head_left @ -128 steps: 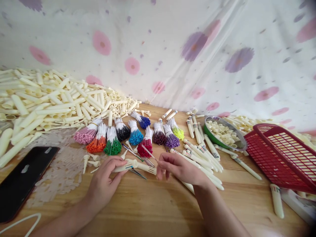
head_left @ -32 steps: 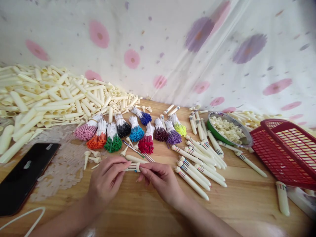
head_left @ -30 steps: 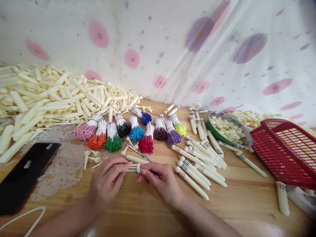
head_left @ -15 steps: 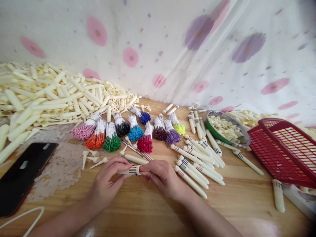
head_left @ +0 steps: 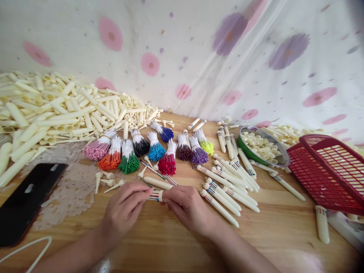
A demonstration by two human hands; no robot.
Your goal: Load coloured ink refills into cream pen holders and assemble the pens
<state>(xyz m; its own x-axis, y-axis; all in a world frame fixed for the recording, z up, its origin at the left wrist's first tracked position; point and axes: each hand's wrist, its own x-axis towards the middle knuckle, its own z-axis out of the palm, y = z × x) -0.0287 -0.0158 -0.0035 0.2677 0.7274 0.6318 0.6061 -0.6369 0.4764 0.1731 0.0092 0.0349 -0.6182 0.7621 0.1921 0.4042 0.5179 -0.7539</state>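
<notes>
Left fingers [head_left: 141,194] and right fingers [head_left: 174,194] pinch a cream, dark-striped pen barrel [head_left: 155,195].

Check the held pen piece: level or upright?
Roughly level: the pen piece runs sideways, gripped between the left hand and right hand.

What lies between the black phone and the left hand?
In the head view: a scatter of translucent pieces next to the black phone, then a strip of bare wooden table up to the left hand. Small cream pointed pieces lie farther back.
</notes>
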